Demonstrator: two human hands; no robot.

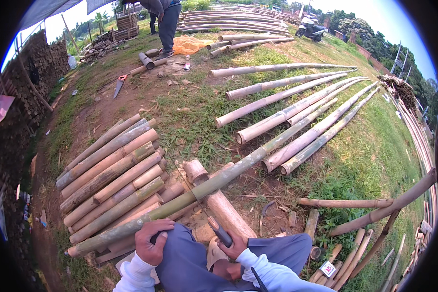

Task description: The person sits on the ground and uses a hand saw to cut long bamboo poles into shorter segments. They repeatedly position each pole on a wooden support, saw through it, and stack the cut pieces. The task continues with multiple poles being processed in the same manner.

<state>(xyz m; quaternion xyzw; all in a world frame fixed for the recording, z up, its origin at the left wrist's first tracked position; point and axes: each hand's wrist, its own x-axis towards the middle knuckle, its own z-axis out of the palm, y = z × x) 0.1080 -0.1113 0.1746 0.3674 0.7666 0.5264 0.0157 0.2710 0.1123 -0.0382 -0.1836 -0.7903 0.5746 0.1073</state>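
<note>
A long green bamboo pole (214, 182) slants from beside my left knee toward the far right, lying across a thick pale bamboo support (226, 211). My right hand (234, 246) grips the dark handle of a saw (221, 233) between my knees. Its thin blade rises across the pole's near part; whether its teeth are in the bamboo I cannot tell. My left hand (152, 242) lies over my left knee beside the pole, thumb apart, holding nothing visible. Left of the pole is a stack of cut bamboo lengths (117, 177).
Several long bamboo poles (277, 114) fan out on the grass ahead. Slanted bamboo posts (389, 207) stand at the right, near a small white-and-red box (327, 268). An orange-handled saw (119, 84) lies far left. Another person (168, 24) bends beside an orange sheet (186, 45).
</note>
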